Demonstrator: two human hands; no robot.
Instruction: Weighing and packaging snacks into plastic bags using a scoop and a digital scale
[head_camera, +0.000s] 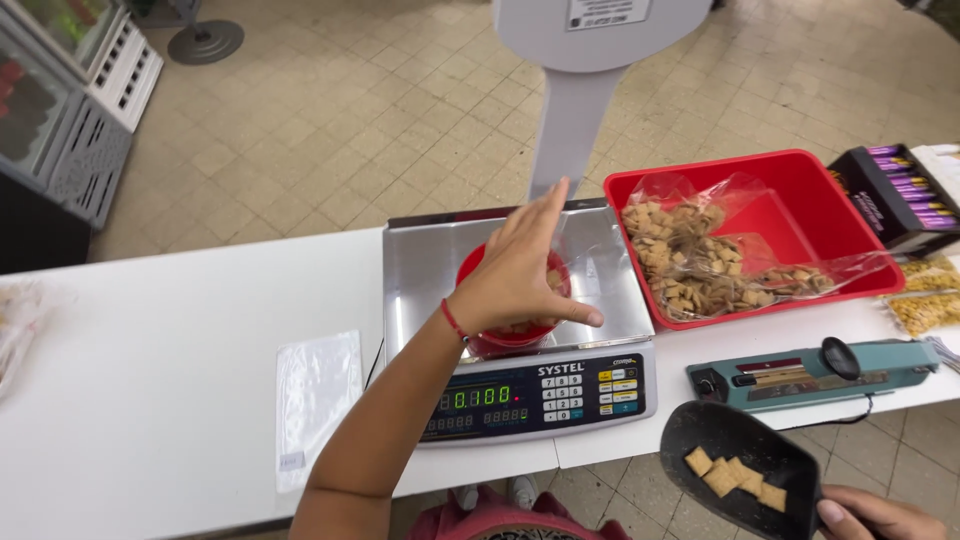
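Below, white table (150, 400), tiled floor (350, 130); left hand (515, 275) open over red bowl (510, 335), right hand (875, 517) gripping scoop (740, 465).

On the front face of the weighing scale (520, 300), near the table's (150, 400) front edge, we see a dark display panel (485, 403) with green and red lit digits, beside a block of pale and yellow keys. A white label with black edging (607, 12) sits on the scale's raised head at the top. A flat, empty clear bag (316, 400) lies toward the front edge, left of the scale. In the red tub (800, 180), at the right, an open clear bag (700, 255) holds tan squares. At the right edge stands a black carton with purple packets (900, 195), and below it clear bags of yellow snacks (925, 300).
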